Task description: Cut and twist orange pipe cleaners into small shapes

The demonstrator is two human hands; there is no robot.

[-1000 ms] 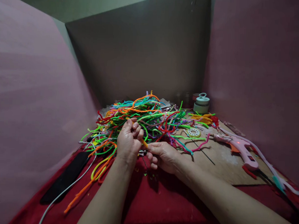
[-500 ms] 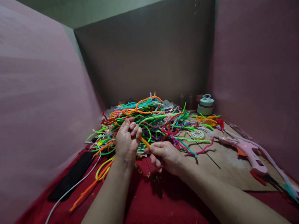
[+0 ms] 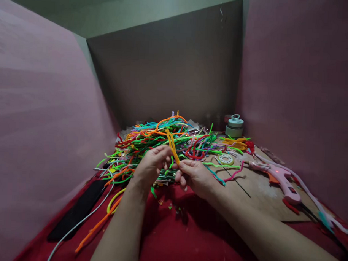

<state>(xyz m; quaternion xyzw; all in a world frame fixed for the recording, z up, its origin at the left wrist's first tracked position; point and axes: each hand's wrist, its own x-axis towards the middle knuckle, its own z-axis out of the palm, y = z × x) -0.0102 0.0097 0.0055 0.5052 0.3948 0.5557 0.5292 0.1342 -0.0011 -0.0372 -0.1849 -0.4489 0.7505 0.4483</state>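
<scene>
Two bare hands meet over a red cloth (image 3: 176, 237), with a yellow-orange fuzzy stem (image 3: 175, 155) between them. The right hand (image 3: 194, 173) pinches the stem's lower end between thumb and forefinger, its other fingers loosely curled; this low hold seems to leave the rest of the length free. The stem rises from that pinch, leaning left and away, its two strands running side by side, apparently doubled over. The left hand (image 3: 154, 160) is partly closed, its fingertips against the stem's side, perhaps steadying it; whether they actually grip it, I cannot tell. Just beyond both hands lies a tangled heap of coloured stems (image 3: 151, 137), probably kept close for easy reach. To the right of the right hand, a pink glue gun (image 3: 280, 180) rests on a brown board (image 3: 263, 202), its nozzle towards the heap; the board likely shields the cloth. A round white disc (image 3: 226, 159) lies beyond the right hand. Left of the left forearm are a flat black object (image 3: 76, 211) and a pale cord (image 3: 70, 233).
</scene>
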